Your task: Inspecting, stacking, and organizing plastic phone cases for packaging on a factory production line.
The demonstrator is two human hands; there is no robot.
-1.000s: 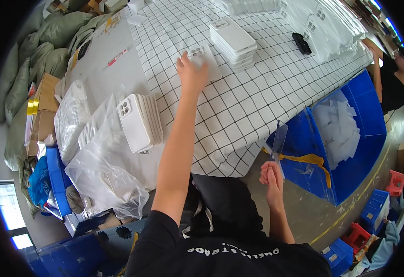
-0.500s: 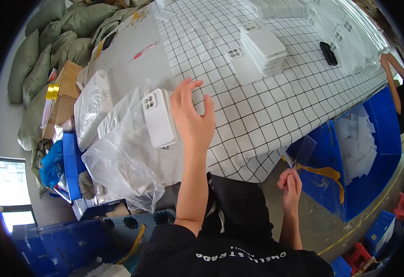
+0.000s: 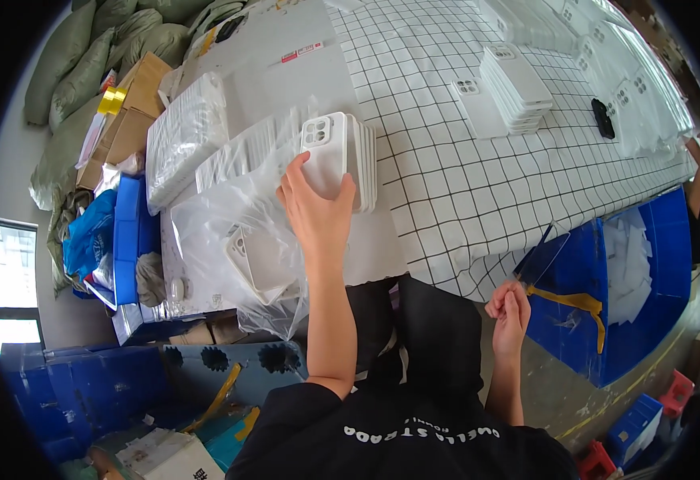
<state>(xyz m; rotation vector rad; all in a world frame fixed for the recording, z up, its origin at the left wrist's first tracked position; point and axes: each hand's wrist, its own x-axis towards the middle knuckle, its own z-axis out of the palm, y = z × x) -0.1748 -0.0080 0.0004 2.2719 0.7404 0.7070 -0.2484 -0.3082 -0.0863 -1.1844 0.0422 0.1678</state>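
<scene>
My left hand (image 3: pixel 318 212) is closed around the sides of a white phone case (image 3: pixel 327 160), with the thumb on its right edge and fingers on its left. This case lies over a stack of similar white cases (image 3: pixel 366 164). Under and beside my left wrist, a clear plastic bag (image 3: pixel 206 228) holds more white cases (image 3: pixel 258 264). My right hand (image 3: pixel 510 308) is lower right, past the table's front edge, its fingers pinched on a thin clear plastic sheet (image 3: pixel 547 246). The sheet sticks up in front of the blue bin (image 3: pixel 574 336).
Another stack of white cases (image 3: pixel 518 92) stands far right beside a single case (image 3: pixel 478 112) and a black object (image 3: pixel 603 118). A red-and-white pen (image 3: pixel 302 53) lies at the back. Wrapped bundles (image 3: pixel 186 132) sit left. Another person's arm (image 3: pixel 698 184) shows at the right edge.
My left hand has come down onto the top phone case and closed on it. The view has shifted, so the table appears farther right. My right hand still pinches the clear sheet.
</scene>
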